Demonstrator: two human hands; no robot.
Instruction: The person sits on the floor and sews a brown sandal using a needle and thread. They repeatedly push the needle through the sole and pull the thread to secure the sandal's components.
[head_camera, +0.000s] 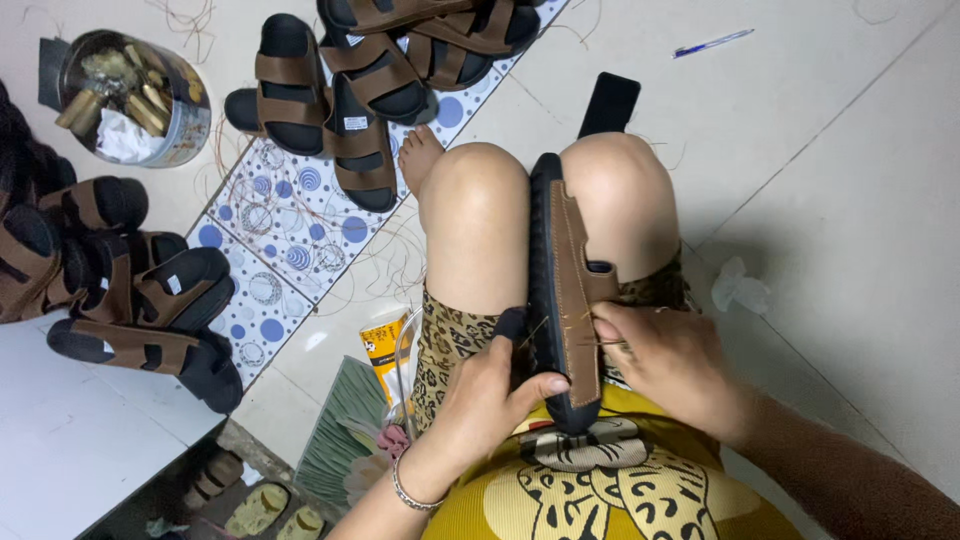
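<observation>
Clamping the black rubber-soled sandal with its brown stitched leather strap (566, 290) between bare knees, the left hand (490, 395) grips its heel; the right hand (668, 362) pinches thin thread at the strap.

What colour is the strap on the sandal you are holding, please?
Brown strap, seen in the head view.

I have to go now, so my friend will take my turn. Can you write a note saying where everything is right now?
Left hand: grips the heel of the sandal, thumb over the sole edge.
Right hand: pinches the brown strap at the stitch line, thread at the fingers.
The sandal stands on edge, clamped between the knees.
Done: stitches show along the strap edge.
Left: cannot tell how much seam remains.
More sandals lie on the floor.
</observation>
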